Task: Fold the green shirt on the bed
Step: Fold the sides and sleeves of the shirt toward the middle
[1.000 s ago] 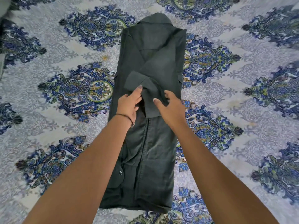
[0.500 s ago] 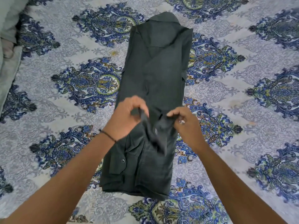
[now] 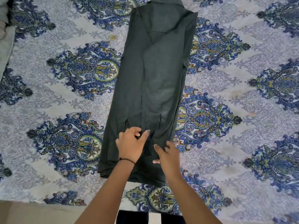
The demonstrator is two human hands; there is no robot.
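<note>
The dark green shirt (image 3: 152, 81) lies lengthwise on the bed, folded into a long narrow strip with its collar at the far end and hem nearest me. A sleeve runs straight down its middle. My left hand (image 3: 130, 146) rests on the lower part of the shirt, fingers curled around the end of that sleeve. My right hand (image 3: 166, 153) sits just to the right of it, fingers pinching the fabric near the shirt's right edge. A thin dark band circles my left wrist.
The bedsheet (image 3: 64, 97) is pale lilac with large blue and green paisley medallions. Grey bedding (image 3: 4, 29) lies at the far left edge. The near edge of the bed (image 3: 48, 202) runs along the bottom, with bare floor below.
The sleeve that lay crosswise has been pulled down and laid straight along the shirt. Both hands moved from the shirt's middle toward the hem. The view shifted back, showing the bed's near edge.
</note>
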